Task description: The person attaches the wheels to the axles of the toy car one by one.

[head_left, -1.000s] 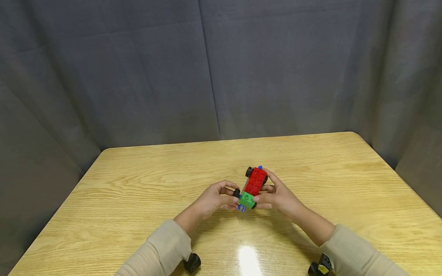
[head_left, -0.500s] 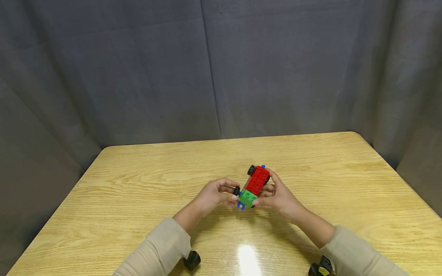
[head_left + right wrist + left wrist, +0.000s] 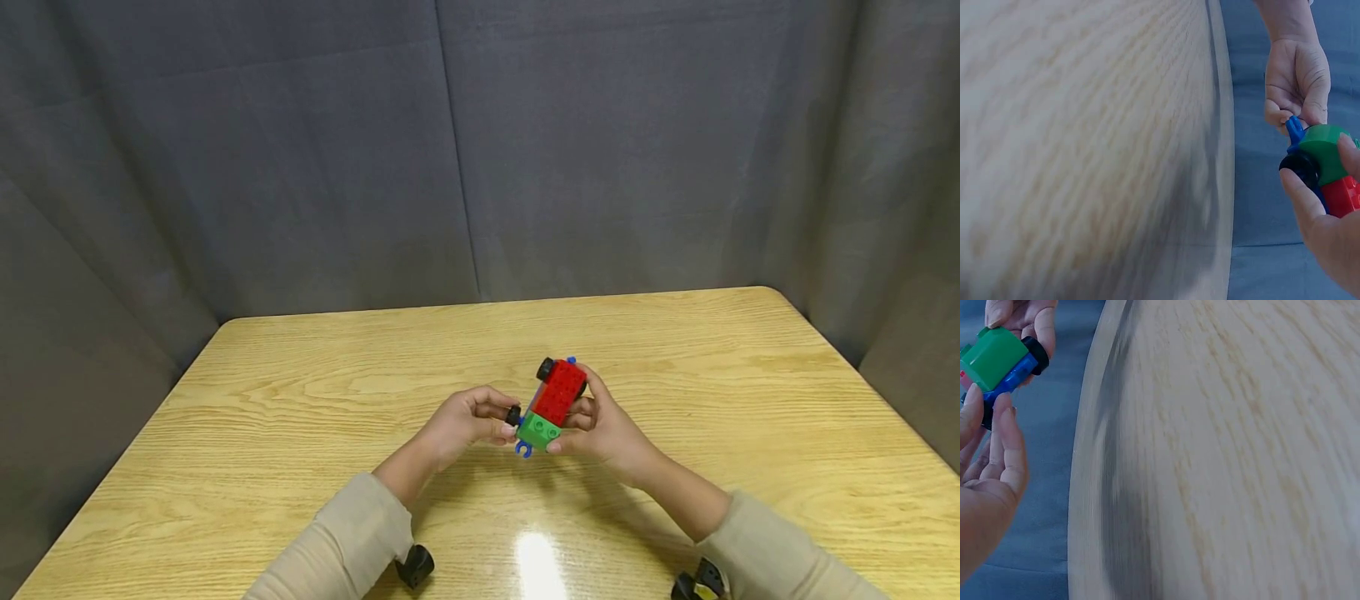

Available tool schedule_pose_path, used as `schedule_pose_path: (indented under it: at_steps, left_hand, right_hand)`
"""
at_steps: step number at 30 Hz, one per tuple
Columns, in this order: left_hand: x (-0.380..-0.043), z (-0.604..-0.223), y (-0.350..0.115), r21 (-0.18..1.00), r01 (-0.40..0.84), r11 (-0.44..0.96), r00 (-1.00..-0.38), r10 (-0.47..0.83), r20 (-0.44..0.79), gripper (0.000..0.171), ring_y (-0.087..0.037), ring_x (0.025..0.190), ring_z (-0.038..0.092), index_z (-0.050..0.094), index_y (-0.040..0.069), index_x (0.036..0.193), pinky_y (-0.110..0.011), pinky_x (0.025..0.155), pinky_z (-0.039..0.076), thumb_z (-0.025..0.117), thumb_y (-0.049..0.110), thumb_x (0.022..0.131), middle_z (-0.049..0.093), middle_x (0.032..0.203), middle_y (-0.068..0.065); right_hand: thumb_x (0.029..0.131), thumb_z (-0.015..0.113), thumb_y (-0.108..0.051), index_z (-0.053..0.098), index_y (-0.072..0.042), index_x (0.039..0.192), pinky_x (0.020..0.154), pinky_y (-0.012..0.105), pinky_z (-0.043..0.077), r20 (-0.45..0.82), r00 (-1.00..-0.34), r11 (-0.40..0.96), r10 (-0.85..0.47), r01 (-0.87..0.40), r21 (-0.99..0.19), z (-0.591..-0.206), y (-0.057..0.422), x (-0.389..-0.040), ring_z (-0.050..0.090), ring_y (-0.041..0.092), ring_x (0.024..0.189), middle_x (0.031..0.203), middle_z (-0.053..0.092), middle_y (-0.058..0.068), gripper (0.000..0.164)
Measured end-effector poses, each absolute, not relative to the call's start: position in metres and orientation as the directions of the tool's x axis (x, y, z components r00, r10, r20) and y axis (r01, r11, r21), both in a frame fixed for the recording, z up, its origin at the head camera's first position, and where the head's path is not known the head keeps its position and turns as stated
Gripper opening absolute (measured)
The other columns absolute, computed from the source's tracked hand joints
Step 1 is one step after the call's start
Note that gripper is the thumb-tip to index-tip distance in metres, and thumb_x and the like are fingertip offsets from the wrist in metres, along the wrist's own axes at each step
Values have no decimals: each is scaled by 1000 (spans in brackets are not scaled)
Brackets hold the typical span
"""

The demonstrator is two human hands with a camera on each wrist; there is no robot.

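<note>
A toy car of building blocks [image 3: 559,393], with red and green bricks, a blue base and black wheels, is held tilted above the table between both hands. My left hand [image 3: 463,427] pinches the black wheel [image 3: 513,416] at the green end with thumb and fingers. Along the car's other side, my right hand [image 3: 611,429] grips the body, its thumb by the green brick [image 3: 539,430]. A blue hook [image 3: 523,449] sticks out below the green end. In the right wrist view another black wheel [image 3: 1299,167] shows against a right finger.
The wooden table [image 3: 300,392] lies under both hands, with a grey curtain [image 3: 337,167] behind its far edge. Black wrist devices [image 3: 416,567] hang under both beige sleeves [image 3: 360,525], close over the tabletop.
The car has shifted slightly up and to the right in the head view, its red end most. Both hands keep their hold; the right thumb has slid slightly lower at the green brick.
</note>
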State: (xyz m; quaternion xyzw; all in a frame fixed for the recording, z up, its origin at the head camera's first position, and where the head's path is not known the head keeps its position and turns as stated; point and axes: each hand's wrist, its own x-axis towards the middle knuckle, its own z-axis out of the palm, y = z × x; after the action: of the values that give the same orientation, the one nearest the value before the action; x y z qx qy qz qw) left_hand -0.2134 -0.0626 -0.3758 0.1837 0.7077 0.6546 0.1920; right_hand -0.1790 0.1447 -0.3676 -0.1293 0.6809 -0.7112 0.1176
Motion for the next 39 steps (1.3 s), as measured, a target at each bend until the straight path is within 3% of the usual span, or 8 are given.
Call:
schedule_pose_path:
  at_steps: [18,39]
  left_hand:
    - [-209,-384,-59,998,49,35,-875,483,26,25,-13,70,59,55,-13,95,-30,66,49,63,-8,72,62,88,-17]
    - [-209,-378,-58,996,86,20,-867,494,65,20,-14,62,60,55,-15,90,-31,61,50,62,-9,72,62,76,-17]
  right_hand:
    - [65,63,18,8,-13,136,71,36,48,21,-946,-27,-322,-13,-1000,-362,143,-172,57,30,89,103,49,23,94]
    - [66,59,22,4,-16,139,71,38,48,37,-955,-60,-294,-20,-998,-361,142,-171,56,32,92,107,45,26,98]
